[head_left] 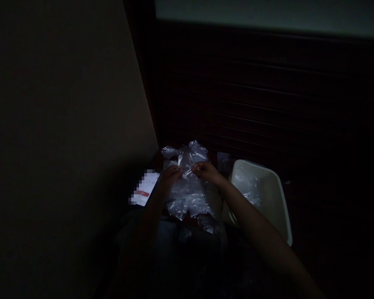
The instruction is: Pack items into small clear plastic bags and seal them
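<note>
In the dim light, a clear plastic bag is stretched between my two hands. My left hand pinches its left side, fingers closed. Opposite, the fingertips of my right hand close on its right side. Under and around it lie several crumpled clear plastic bags, shiny and partly overlapping, on a dark reddish surface. Where the held bag ends and the ones beneath begin is hard to make out.
A lit phone lies left of my left hand. At the right, beside my right forearm, stands a pale plastic tub with clear plastic in it. A pale wall rises at the left; dark slatted panelling stands behind.
</note>
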A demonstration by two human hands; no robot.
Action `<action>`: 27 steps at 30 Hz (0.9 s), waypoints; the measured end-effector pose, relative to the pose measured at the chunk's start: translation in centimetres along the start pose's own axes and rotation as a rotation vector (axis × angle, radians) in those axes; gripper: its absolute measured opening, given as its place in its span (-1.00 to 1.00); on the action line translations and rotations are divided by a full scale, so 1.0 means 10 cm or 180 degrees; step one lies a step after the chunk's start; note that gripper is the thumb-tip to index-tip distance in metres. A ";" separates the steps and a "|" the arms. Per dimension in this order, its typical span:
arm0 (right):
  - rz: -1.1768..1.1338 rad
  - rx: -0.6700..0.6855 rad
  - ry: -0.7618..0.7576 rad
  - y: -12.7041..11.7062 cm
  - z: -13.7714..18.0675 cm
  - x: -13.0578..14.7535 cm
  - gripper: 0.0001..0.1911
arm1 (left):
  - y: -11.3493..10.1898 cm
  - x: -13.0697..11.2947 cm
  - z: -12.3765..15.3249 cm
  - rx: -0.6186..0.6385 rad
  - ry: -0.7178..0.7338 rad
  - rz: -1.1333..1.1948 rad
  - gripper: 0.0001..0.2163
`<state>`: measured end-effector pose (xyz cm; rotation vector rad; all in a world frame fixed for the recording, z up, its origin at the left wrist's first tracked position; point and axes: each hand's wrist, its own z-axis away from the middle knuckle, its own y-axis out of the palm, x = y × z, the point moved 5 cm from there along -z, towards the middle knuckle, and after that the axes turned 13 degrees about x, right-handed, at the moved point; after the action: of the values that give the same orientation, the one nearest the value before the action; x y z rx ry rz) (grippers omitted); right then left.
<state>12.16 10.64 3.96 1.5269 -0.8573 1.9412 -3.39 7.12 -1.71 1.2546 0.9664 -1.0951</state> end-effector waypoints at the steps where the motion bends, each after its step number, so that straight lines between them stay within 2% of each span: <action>1: -0.0019 -0.0030 0.0000 0.00 0.00 0.00 -0.76 | -0.01 0.01 -0.01 0.0000 0.0006 -0.0028 -0.73; 7: -0.0010 -0.0171 -0.0065 -0.05 0.02 0.04 -0.76 | -0.02 0.02 -0.03 0.0220 0.0091 0.0061 -0.72; 17: 0.0044 -0.0178 -0.0177 -0.08 0.01 0.05 -0.82 | -0.10 -0.01 0.00 -0.0060 0.0034 -0.0380 -0.83; 21: 0.0172 -0.0124 -0.0238 -0.07 0.00 0.02 -0.84 | -0.12 -0.04 0.01 -0.0054 0.0093 -0.0592 -0.89; 27: 0.0154 -0.0156 -0.0152 -0.07 -0.03 -0.06 -0.81 | -0.09 -0.04 0.00 -0.0094 0.0031 -0.0544 -0.87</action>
<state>12.57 11.34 3.39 1.5428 -0.9634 1.9101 -4.41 7.17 -1.55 1.1706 1.1092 -1.2031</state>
